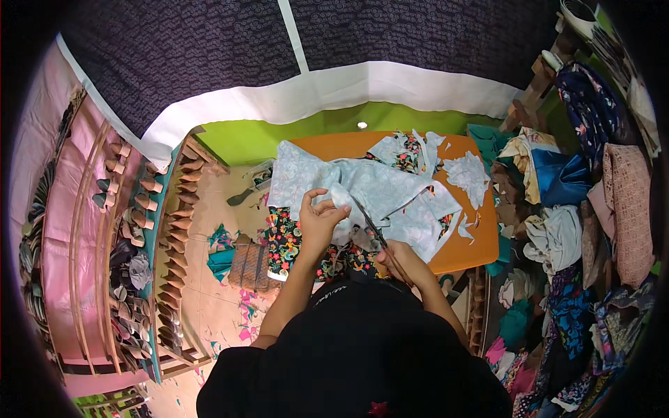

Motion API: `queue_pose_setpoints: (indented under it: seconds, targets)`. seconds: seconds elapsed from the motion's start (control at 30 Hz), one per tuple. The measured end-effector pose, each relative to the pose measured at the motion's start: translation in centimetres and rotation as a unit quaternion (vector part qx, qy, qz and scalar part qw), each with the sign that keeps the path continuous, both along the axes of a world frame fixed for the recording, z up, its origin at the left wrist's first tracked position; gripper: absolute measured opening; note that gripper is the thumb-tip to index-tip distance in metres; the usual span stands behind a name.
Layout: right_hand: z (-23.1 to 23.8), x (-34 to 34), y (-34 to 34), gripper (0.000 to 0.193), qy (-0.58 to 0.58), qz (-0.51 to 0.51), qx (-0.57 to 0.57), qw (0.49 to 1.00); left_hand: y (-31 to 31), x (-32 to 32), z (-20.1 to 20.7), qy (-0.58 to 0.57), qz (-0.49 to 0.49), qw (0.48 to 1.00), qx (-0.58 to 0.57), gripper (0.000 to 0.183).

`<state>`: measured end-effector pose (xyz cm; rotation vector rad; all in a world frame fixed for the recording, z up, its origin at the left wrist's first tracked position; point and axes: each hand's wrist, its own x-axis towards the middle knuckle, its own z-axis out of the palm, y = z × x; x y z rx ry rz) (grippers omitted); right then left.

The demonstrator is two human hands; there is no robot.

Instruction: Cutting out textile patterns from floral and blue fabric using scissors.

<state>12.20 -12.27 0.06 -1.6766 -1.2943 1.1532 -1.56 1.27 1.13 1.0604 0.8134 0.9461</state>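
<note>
A large piece of floral fabric (pixel 301 175) lies over the table, its pale blue-white underside mostly up and its dark, colourful flower print (pixel 284 240) showing along the near left edge. My left hand (pixel 322 217) is closed on a raised fold of this fabric, thumb and fingers pinching it. A pair of scissors (pixel 377 235) is gripped in my right hand (pixel 405 262), the blades pointing away to the upper left, against the fabric just right of my left hand. How far apart the blades are is hard to make out.
Cut scraps (pixel 468 177) lie on the right of the orange table (pixel 482 240). Piled cloth and garments (pixel 554 237) crowd the right side. Racks of wooden shoe lasts (pixel 182 209) stand at left, and a dark patterned curtain (pixel 209 63) hangs beyond. Small offcuts (pixel 247 313) litter the floor.
</note>
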Motion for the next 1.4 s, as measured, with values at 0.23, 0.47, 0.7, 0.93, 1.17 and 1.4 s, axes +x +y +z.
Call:
queue_pose_setpoints:
  seconds: [0.23, 0.47, 0.7, 0.93, 1.17, 1.4]
  targets:
    - [-2.5, 0.2, 0.0, 0.022, 0.51, -0.035, -0.161, 0.844, -0.4, 0.4, 0.4, 0.023, -0.033, 0.999, 0.012, 0.032]
    - [-1.8, 0.0, 0.0, 0.083, 0.342, 0.017, -0.06, 0.938, -0.8, 0.4, -0.8, 0.074, -0.058, 0.994, 0.063, 0.024]
    - [-2.5, 0.1, 0.1, 0.083, 0.32, 0.007, -0.048, 0.946, -1.2, 0.3, -0.1, 0.073, -0.085, 0.991, 0.066, 0.034]
    - [-2.5, 0.1, 0.0, 0.084, 0.322, 0.007, -0.096, 0.942, -0.8, 0.2, -0.1, 0.083, -0.098, 0.989, 0.07, 0.037]
    - [-1.8, 0.0, -0.1, 0.083, 0.358, 0.013, -0.097, 0.929, -0.8, 0.1, 0.9, 0.075, -0.1, 0.989, 0.077, 0.043]
    - [-1.5, 0.0, -0.1, 0.08, 0.369, 0.011, -0.121, 0.922, -0.6, -0.1, 1.0, 0.083, -0.099, 0.989, 0.076, 0.046]
